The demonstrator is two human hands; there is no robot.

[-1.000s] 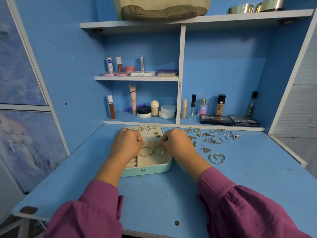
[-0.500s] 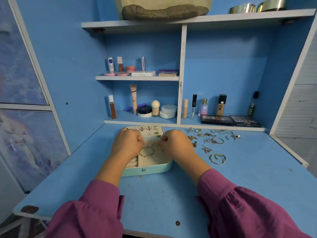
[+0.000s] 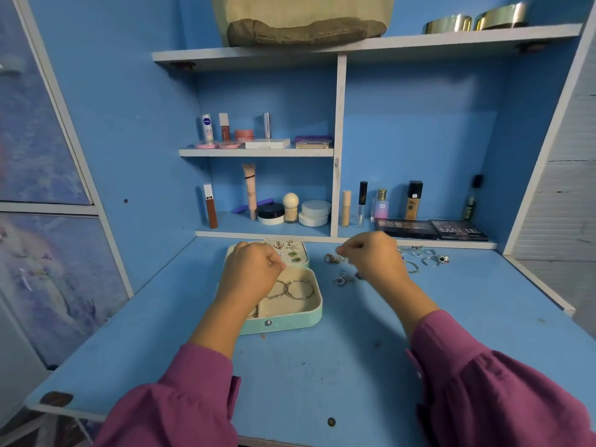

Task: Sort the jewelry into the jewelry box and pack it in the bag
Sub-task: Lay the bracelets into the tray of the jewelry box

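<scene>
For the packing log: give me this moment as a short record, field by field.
box: mint jewelry box open on the blue desk
in box: two bangles in the tray; small earrings on the lid pad
left hand: left hand curled over the box; what it holds cannot be told
right hand: right hand curled above the loose jewelry, to the right of the box; hold unclear
still unsorted: rings and other pieces on the desk
bag: canvas bag on the top shelf, not yet used
</scene>
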